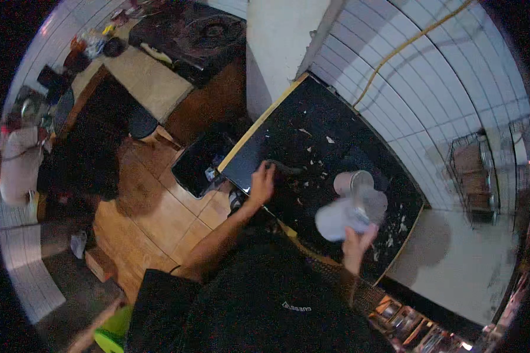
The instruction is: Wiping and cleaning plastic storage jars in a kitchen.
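My right hand (357,245) grips a white cylindrical container (338,219), tilted and blurred by motion over the black tabletop (291,119). Just beyond it lies a second pale can (352,182), partly overlapped by a round greyish shape (374,205) too blurred to identify. Near the table's left edge, the fingers of my left hand (263,183) close on a dark, narrow object (285,167); it blends into the black surface, so its kind is unclear. Small white flakes (330,140) are scattered across the tabletop around both hands.
A white tiled wall (406,97) with a yellow cable (382,64) borders the table's far right side. Left of the table, a black bin-like container (198,165) stands on the tiled floor (154,212). Beyond are a stove (207,33), a beige counter (159,79) and a wire rack (472,176).
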`<control>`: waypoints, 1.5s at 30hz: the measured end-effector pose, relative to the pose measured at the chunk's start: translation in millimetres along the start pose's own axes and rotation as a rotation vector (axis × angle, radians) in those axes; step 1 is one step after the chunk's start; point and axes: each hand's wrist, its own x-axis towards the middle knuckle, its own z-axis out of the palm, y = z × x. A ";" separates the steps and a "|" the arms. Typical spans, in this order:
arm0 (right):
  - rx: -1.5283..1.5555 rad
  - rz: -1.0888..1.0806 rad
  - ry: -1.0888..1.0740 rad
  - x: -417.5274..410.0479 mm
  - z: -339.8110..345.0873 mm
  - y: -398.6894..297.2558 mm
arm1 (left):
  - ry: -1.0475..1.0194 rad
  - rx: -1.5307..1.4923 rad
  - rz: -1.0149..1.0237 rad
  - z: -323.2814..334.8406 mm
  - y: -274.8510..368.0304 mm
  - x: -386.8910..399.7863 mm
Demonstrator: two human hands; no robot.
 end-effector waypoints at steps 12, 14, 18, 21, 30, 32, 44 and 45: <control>-0.305 -0.218 -0.093 71.4 200.6 54.7 | -0.140 -0.950 -0.517 -153.8 3.2 44.5; -0.306 -0.272 -0.078 77.6 211.9 57.7 | -0.175 -0.947 -0.517 -162.7 -2.3 48.1; -0.422 -0.176 -0.020 77.0 221.4 55.3 | -0.300 -1.087 -0.645 -165.6 -17.4 61.3; -0.400 -0.201 0.001 70.7 223.3 61.8 | -0.408 -1.118 -0.759 -163.5 -4.8 69.5; -0.409 -0.119 0.019 60.7 224.3 67.5 | -0.518 -0.853 -0.716 -150.1 44.6 90.5; -0.409 -0.090 0.017 60.7 221.0 71.5 | -0.574 -0.850 -0.620 -144.4 45.4 93.8; 0.885 0.820 -0.418 -26.6 211.9 -47.3 | -0.747 0.100 0.731 -135.2 97.2 49.2; 1.167 0.888 -0.259 -29.4 217.9 -63.9 | -0.871 0.216 0.871 -131.6 99.2 39.9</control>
